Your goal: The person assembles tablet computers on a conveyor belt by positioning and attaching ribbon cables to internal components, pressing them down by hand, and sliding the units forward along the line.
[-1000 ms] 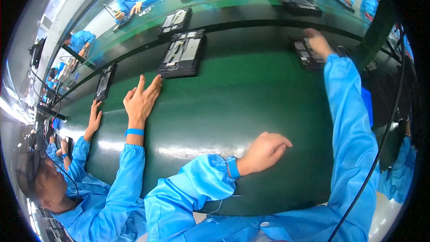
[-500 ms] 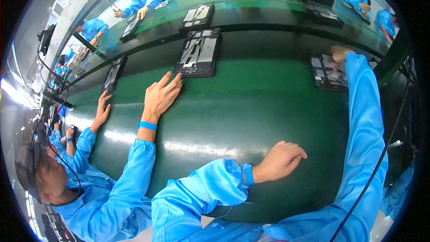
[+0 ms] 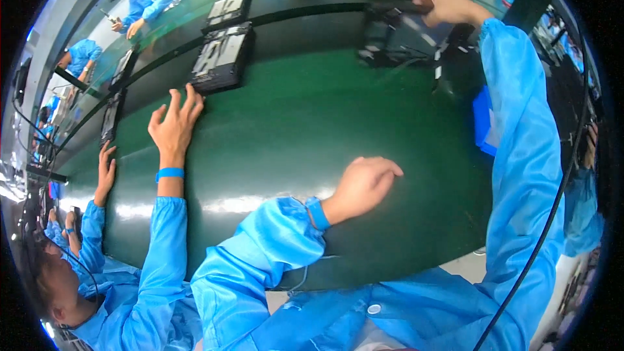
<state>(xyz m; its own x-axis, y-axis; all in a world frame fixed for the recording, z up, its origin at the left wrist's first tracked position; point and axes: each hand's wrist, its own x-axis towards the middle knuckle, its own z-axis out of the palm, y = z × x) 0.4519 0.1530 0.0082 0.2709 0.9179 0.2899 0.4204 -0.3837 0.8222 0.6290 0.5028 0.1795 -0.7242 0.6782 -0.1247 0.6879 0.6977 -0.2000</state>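
Note:
My right hand [image 3: 448, 5] reaches out to the far right and is closed on the far edge of an opened tablet [image 3: 396, 42]. This tablet is dark, with its inner parts exposed, and smeared by motion. My left hand [image 3: 365, 185] hovers over or rests on the green table [image 3: 312, 117], which I cannot tell apart. Its fingers are curled together, and nothing shows in them. A blue band circles that wrist. To the left lies another opened tablet [image 3: 224, 58] with a pale battery and black frame; a co-worker's hand [image 3: 175, 123] is at its near edge.
Another opened tablet [image 3: 229, 8] lies beyond, on the far side of a dark rail [image 3: 305, 10]. A blue box [image 3: 483, 120] sits beside my right sleeve. A black cable [image 3: 543, 244] crosses in front of that arm. Co-workers in blue work at left and across.
The view has swung, so the scene sits further left and higher. My right hand has moved the tablet, which is now blurred. The blue box has come into view. My left hand stays curled.

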